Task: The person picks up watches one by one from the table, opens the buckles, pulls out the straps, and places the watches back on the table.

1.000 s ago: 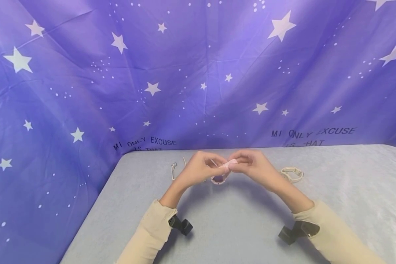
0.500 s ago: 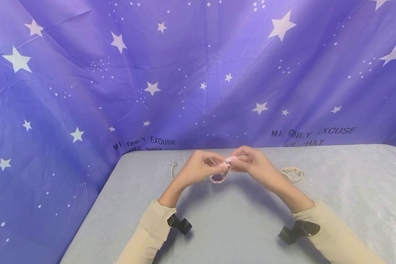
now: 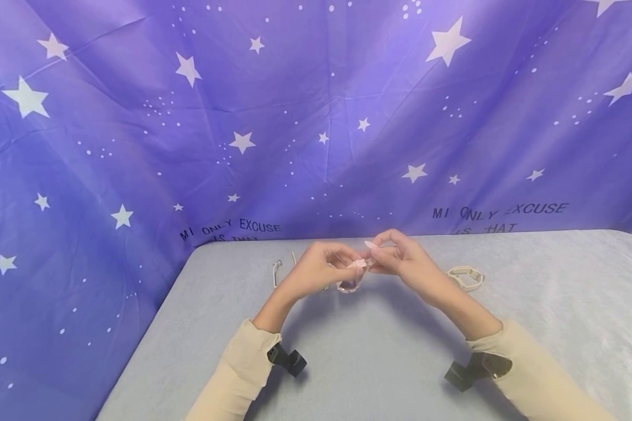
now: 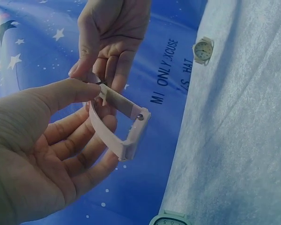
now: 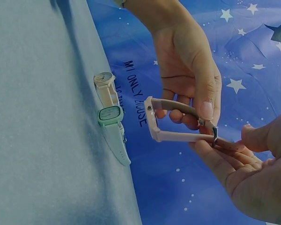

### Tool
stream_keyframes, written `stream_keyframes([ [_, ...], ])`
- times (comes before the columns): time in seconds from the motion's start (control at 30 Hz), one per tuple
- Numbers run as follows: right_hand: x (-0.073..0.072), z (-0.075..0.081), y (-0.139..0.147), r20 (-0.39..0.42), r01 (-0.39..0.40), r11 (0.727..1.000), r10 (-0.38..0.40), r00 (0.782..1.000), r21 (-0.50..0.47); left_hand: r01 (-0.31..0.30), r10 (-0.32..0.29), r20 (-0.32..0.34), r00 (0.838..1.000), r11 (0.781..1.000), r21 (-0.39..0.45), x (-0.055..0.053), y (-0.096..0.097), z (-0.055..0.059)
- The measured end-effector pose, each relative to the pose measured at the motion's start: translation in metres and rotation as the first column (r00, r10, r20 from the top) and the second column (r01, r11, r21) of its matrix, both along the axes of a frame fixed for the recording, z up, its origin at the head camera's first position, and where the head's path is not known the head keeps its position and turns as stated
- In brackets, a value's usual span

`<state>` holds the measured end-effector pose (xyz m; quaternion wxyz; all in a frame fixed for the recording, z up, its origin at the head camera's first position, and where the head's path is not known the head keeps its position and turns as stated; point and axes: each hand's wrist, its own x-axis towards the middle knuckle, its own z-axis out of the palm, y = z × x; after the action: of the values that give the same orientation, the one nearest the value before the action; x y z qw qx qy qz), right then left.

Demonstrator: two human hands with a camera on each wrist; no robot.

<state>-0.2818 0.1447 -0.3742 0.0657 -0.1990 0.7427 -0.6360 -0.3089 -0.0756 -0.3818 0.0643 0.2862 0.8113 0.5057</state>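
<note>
A pale pink wristwatch [image 3: 349, 285] hangs above the table between my two hands, its strap bent into a loop. My left hand [image 3: 316, 269] pinches the strap near the metal buckle [image 5: 215, 135]. Close by, my right hand [image 3: 402, 256] holds the strap's tail [image 5: 230, 145] beyond the buckle, with thumb and fingers about it. In the left wrist view, the watch case [image 4: 136, 133] stands edge-on, away from the fingers. Whether the tail runs fully through the buckle, I cannot tell.
A beige watch [image 3: 467, 278] lies to the right on the grey cloth-covered table [image 3: 368, 362]. On the left, a pale watch strap [image 3: 276, 272] shows past my hand. The right wrist view shows a mint green watch [image 5: 111, 115] beside another beige watch [image 5: 103, 78]. A purple star-patterned curtain [image 3: 295, 88] hangs behind.
My right thumb and index finger have risen slightly and shifted on the strap's tail, leaving more of the buckle area showing. My left hand stays almost still.
</note>
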Motion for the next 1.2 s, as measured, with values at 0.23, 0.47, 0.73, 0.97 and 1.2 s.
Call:
stream_keyframes([
  [0.23,0.0,-0.002,0.0,0.007,-0.008,1.0,0.008,1.0,0.015,0.009,-0.011,0.135,0.991,1.0,0.015,0.003,0.003,-0.002],
  [0.47,0.0,-0.002,-0.003,0.018,-0.001,1.0,0.001,1.0,0.026,0.007,-0.017,0.189,0.982,0.998,0.056,0.003,0.005,-0.003],
  [0.73,0.002,-0.001,-0.004,-0.003,0.011,1.0,-0.011,1.0,0.023,0.003,-0.046,0.276,0.96,0.988,0.154,0.004,0.008,-0.003],
  [0.97,0.006,-0.003,-0.009,-0.023,0.04,0.999,-0.039,0.999,0.026,-0.039,-0.028,0.374,0.927,0.985,0.171,0.006,0.009,-0.007],
  [1.2,0.007,-0.003,-0.012,-0.077,0.056,0.998,-0.054,0.996,0.028,-0.074,-0.003,0.39,0.921,0.98,0.183,0.006,0.012,-0.005],
])
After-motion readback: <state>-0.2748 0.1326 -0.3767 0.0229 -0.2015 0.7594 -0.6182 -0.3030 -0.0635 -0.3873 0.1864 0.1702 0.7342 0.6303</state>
